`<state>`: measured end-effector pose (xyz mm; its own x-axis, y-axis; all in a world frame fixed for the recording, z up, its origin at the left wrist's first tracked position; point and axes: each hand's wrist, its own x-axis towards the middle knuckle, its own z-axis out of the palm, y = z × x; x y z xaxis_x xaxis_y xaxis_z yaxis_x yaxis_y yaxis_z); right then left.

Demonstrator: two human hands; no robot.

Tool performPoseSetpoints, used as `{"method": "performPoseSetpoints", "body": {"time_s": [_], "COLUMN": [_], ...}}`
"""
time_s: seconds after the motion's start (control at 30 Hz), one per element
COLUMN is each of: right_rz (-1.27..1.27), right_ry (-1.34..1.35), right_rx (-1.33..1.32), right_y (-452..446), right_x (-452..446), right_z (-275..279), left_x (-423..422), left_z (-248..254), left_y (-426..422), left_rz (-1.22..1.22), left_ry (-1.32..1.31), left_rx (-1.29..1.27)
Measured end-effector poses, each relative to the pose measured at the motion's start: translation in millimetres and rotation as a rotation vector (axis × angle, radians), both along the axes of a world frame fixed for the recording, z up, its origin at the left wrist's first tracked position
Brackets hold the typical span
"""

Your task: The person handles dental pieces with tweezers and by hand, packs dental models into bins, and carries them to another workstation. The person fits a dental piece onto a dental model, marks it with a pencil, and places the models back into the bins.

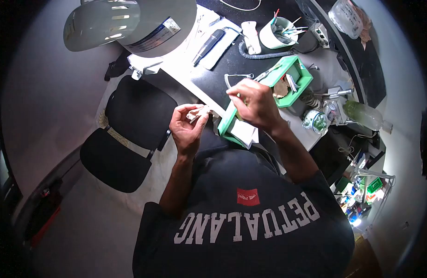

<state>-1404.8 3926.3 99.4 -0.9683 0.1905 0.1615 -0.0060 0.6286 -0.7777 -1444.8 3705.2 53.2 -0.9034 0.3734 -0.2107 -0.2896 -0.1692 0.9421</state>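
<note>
Pinched in the fingers of my left hand (189,126) is a small pale, irregular piece (198,113), just off the desk's front edge. My right hand (254,103) is raised to its right, fingers curled and thumb near the fingertips; whether something small sits between them cannot be made out. Beneath the right hand a green tray (226,121) is partly hidden, with folded white paper (244,133) at its near end. A second green box (302,88) beyond the right wrist holds a brown piece (281,87) and white bits.
A large lamp shade (162,25) hangs at upper left. On the desk (218,79) lie a dark handheld tool (209,47), a coiled cord (264,56) and a cup of brushes (269,37). A jar (315,121) and bottle (364,116) stand right; a black chair (135,109) is left.
</note>
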Motion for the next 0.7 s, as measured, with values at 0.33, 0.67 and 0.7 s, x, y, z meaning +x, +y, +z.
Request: {"method": "performPoseSetpoints", "body": {"time_s": [0.33, 0.67, 0.7], "right_rz": [-0.005, 0.101, 0.108], "right_ry": [-0.227, -0.386, -0.398], "right_rx": [0.22, 0.659, 0.662], "right_y": [4.8, -8.7, -7.7], "right_x": [-154.9, -238.5, -238.8], "right_z": [-74.1, -122.7, -121.5], "left_x": [-7.3, -16.6, -17.7], "left_z": [11.6, 25.2, 24.9], "left_y": [-1.9, -15.5, -16.3], "left_rz": [0.023, 0.038, 0.035], "left_ry": [0.071, 0.097, 0.101], "left_rx": [0.036, -0.013, -0.025]}}
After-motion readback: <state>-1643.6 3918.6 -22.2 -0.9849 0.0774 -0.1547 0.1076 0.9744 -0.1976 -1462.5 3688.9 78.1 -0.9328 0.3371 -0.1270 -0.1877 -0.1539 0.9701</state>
